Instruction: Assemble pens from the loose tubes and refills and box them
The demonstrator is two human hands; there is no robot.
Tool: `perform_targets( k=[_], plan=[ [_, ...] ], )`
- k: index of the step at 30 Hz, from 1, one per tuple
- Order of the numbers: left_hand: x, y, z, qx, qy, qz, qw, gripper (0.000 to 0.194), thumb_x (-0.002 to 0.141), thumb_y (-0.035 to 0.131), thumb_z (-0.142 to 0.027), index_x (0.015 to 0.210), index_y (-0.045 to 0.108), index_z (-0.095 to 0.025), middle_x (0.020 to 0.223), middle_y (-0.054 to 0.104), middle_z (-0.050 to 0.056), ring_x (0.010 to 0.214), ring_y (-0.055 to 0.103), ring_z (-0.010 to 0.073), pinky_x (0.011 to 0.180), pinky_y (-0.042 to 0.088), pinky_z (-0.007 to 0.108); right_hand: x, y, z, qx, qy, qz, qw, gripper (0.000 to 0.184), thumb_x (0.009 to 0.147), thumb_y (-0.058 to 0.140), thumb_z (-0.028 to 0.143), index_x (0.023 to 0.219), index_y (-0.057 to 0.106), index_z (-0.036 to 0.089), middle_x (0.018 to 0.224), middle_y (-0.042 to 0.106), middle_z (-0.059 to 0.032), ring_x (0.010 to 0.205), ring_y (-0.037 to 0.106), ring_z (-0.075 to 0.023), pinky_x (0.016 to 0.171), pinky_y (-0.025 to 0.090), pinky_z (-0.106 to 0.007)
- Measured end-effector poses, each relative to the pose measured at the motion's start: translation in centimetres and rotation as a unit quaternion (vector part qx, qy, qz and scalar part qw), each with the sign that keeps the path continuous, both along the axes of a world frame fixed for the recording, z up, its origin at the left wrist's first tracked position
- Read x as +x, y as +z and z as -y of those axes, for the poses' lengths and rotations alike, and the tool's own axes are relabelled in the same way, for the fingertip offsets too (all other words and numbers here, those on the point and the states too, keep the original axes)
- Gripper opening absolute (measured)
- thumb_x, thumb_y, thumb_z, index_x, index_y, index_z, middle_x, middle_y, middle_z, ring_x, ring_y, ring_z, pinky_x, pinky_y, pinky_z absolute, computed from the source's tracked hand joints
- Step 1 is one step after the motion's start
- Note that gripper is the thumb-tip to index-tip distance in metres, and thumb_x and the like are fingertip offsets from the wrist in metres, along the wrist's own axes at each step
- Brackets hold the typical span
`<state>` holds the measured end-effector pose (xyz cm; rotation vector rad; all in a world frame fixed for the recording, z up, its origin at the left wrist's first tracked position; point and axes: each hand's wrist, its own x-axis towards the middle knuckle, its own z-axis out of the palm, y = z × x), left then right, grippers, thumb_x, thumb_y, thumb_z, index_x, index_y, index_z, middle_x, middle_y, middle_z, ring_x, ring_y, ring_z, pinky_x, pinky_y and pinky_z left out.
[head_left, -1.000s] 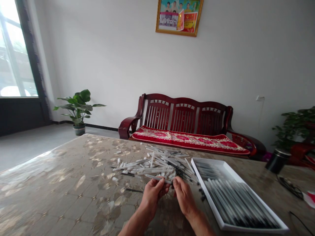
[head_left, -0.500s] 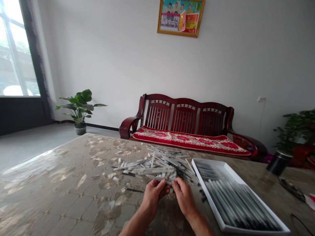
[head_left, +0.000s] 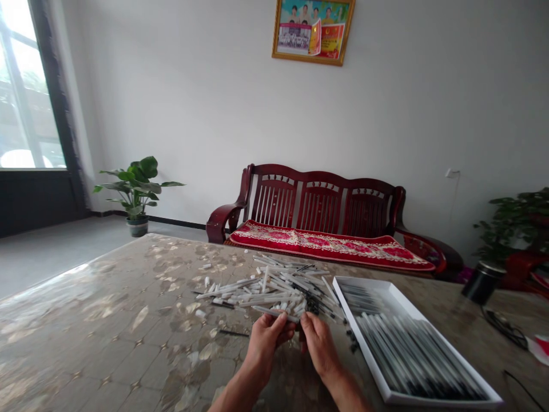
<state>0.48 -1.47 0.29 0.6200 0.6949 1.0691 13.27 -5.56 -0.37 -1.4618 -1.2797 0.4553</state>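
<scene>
A pale, translucent pen barrel point(head_left: 265, 311) is held level between my two hands, just in front of a heap of pen parts. My left hand point(head_left: 265, 339) is closed and pinches it near the middle with thumb and fingers. At its right end, the closed fingertips of my right hand point(head_left: 318, 342) grip it and hide the tip. The heap of loose white barrels, caps and dark refills point(head_left: 274, 286) lies just beyond my fingers. To the right, a white open box point(head_left: 377, 377) holds rows of pens point(head_left: 422, 349) with dark ends.
A thin black refill point(head_left: 234, 332) lies left of my left hand. Small black pieces point(head_left: 352, 340) sit beside the box. On the table's right are a black cylinder point(head_left: 482, 284) and a dark cable point(head_left: 506, 327). Behind the table stands a wooden bench point(head_left: 321, 200).
Both hands keep their hold on the pen barrel in nearly the same place. The whole view has shifted very slightly.
</scene>
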Motion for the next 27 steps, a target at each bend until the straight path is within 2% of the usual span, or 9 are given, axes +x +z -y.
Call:
perform_targets(
  k=[3, 7, 10, 14, 16, 20, 22, 25, 27],
  plan=[
    [0.0, 0.0, 0.0, 0.006, 0.005, -0.01, 1.0, 0.05, 0.042, 0.095, -0.04, 0.074, 0.068, -0.013, 0.064, 0.072, 0.004, 0.059, 0.069, 0.0148, 0.057, 0.057, 0.022, -0.1, 0.3, 0.0, -0.015, 0.035, -0.033, 0.999, 0.041, 0.087, 0.05, 0.059, 0.066, 0.053, 0.024, 0.053, 0.05, 0.0043, 0.047, 0.049, -0.0137, 0.044, 0.037, -0.024],
    [0.0, 0.2, 0.1, 0.063, 0.01, -0.028, 0.998, 0.052, 0.042, 0.094, -0.045, 0.074, 0.067, -0.013, 0.06, 0.07, 0.002, 0.056, 0.067, 0.0155, 0.055, 0.056, 0.025, -0.6, 0.7, 0.1, -0.076, 0.04, -0.143, 0.986, 0.042, 0.084, 0.048, 0.063, 0.065, 0.047, 0.025, 0.047, 0.041, 0.007, 0.038, 0.038, -0.0114, 0.036, 0.03, -0.023],
    [-0.1, 0.5, 0.1, 0.104, -0.001, -0.039, 0.994, 0.052, 0.042, 0.093, -0.047, 0.072, 0.066, -0.014, 0.059, 0.069, 0.001, 0.057, 0.067, 0.0169, 0.055, 0.055, 0.026, -0.9, 1.0, 0.2, -0.095, 0.04, -0.201, 0.974, 0.043, 0.083, 0.048, 0.065, 0.066, 0.047, 0.025, 0.049, 0.042, 0.0071, 0.035, 0.034, -0.0094, 0.033, 0.024, -0.023],
    [-0.8, 1.1, 0.0, 0.091, -0.08, -0.036, 0.992, 0.047, 0.048, 0.093, -0.041, 0.077, 0.068, -0.014, 0.066, 0.071, 0.002, 0.062, 0.066, 0.0137, 0.059, 0.053, 0.022, -0.3, 1.6, 0.4, -0.098, 0.051, -0.22, 0.969, 0.049, 0.079, 0.05, 0.07, 0.063, 0.045, 0.024, 0.049, 0.041, 0.0075, 0.035, 0.032, -0.0076, 0.034, 0.021, -0.022],
    [-1.5, 1.4, 0.1, 0.057, -0.141, -0.037, 0.988, 0.041, 0.053, 0.091, -0.041, 0.076, 0.069, -0.015, 0.07, 0.072, 0.003, 0.057, 0.062, 0.009, 0.053, 0.047, 0.017, 0.4, 1.9, 0.5, -0.1, 0.079, -0.208, 0.97, 0.054, 0.077, 0.05, 0.075, 0.061, 0.043, 0.024, 0.046, 0.039, 0.0081, 0.034, 0.031, -0.007, 0.034, 0.02, -0.022],
    [-2.5, 1.7, 0.8, 0.045, -0.288, -0.051, 0.955, 0.044, 0.077, 0.068, -0.058, 0.073, 0.072, -0.014, 0.06, 0.067, 0.004, 0.04, 0.046, 0.0045, 0.036, 0.026, 0.014, 1.6, 1.8, 0.6, -0.11, 0.142, -0.173, 0.969, 0.059, 0.073, 0.054, 0.077, 0.054, 0.041, 0.023, 0.042, 0.037, 0.0085, 0.033, 0.028, -0.0055, 0.035, 0.019, -0.021],
    [-2.6, 1.5, 1.2, 0.061, -0.339, -0.071, 0.936, 0.05, 0.08, 0.063, -0.062, 0.071, 0.073, -0.013, 0.054, 0.063, 0.004, 0.036, 0.041, 0.0048, 0.035, 0.022, 0.016, 1.8, 1.4, 0.4, -0.108, 0.15, -0.165, 0.969, 0.06, 0.074, 0.053, 0.077, 0.053, 0.04, 0.023, 0.041, 0.036, 0.0086, 0.033, 0.027, -0.0052, 0.035, 0.019, -0.021],
    [-2.1, 1.0, 1.2, 0.053, -0.348, -0.095, 0.931, 0.045, 0.072, 0.074, -0.057, 0.067, 0.071, -0.013, 0.049, 0.059, 0.002, 0.035, 0.039, 0.0044, 0.035, 0.022, 0.016, 1.8, 0.7, 0.0, -0.105, 0.123, -0.161, 0.974, 0.057, 0.08, 0.046, 0.076, 0.06, 0.046, 0.023, 0.044, 0.041, 0.0074, 0.034, 0.033, -0.0075, 0.037, 0.023, -0.022],
    [-1.8, 0.8, 0.7, 0.027, -0.302, -0.078, 0.95, 0.04, 0.068, 0.08, -0.052, 0.068, 0.069, -0.014, 0.052, 0.059, 0.0, 0.037, 0.04, 0.0036, 0.035, 0.023, 0.014, 2.0, 0.4, -0.4, -0.089, 0.075, -0.115, 0.987, 0.052, 0.087, 0.04, 0.069, 0.07, 0.053, 0.022, 0.054, 0.053, 0.0036, 0.04, 0.044, -0.0111, 0.041, 0.032, -0.023]
  ],
)
